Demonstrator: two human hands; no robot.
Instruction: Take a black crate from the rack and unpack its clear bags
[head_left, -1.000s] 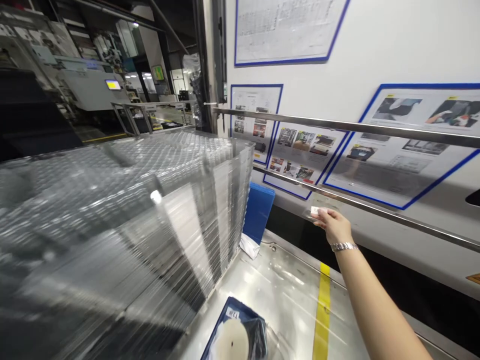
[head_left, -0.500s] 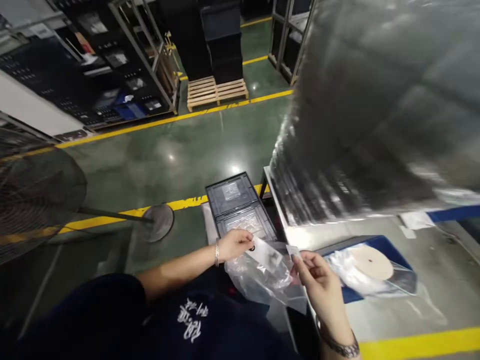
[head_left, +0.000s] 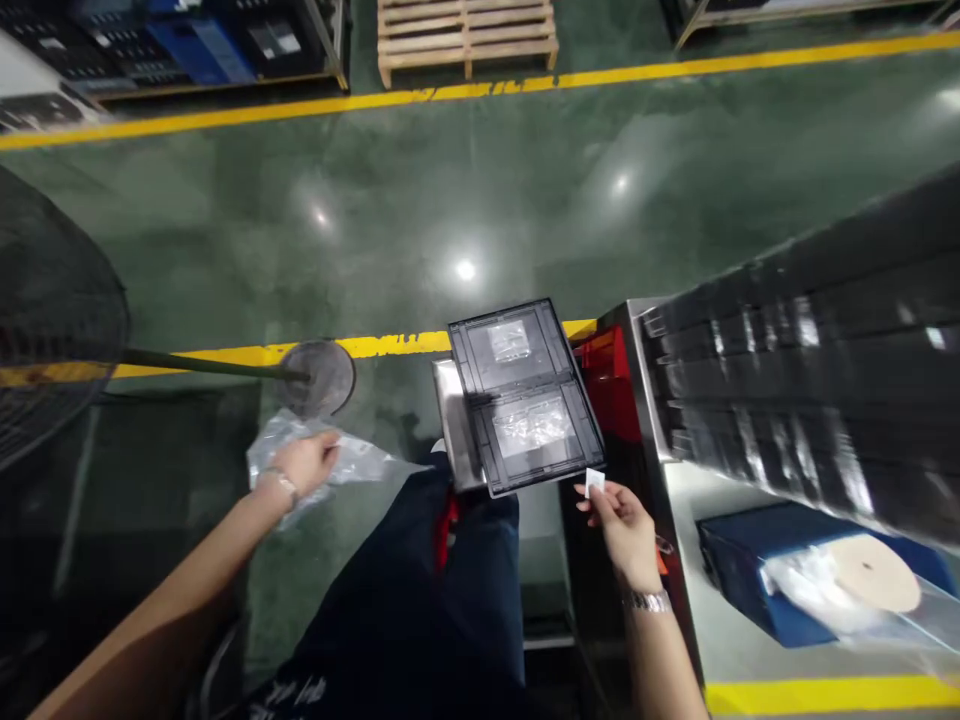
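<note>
My left hand [head_left: 306,464] is closed on a crumpled clear plastic bag [head_left: 367,462], held out to the left above the floor. Between the thumb and fingers of my right hand [head_left: 624,525] is a small white label [head_left: 595,481], near the front right corner of a black plastic crate lid [head_left: 480,385]. That lid lies flat in front of me, with one clear plastic packet [head_left: 510,341] on its far half and crinkled clear plastic [head_left: 532,425] on its near half. What supports the lid is mostly hidden beneath it.
A blue bin [head_left: 757,560] holding plastic bags and a round beige disc [head_left: 877,573] sits on the metal table [head_left: 720,620] at right, beside a film-wrapped black stack [head_left: 810,350]. Red bins [head_left: 609,375] stand below the table edge. A floor fan [head_left: 52,320] with a round base [head_left: 319,378] is at left.
My left hand has swung left, carrying the plastic bag away from my right hand. My right hand keeps the small white label. The view has tilted down, showing more of the crate lid.
</note>
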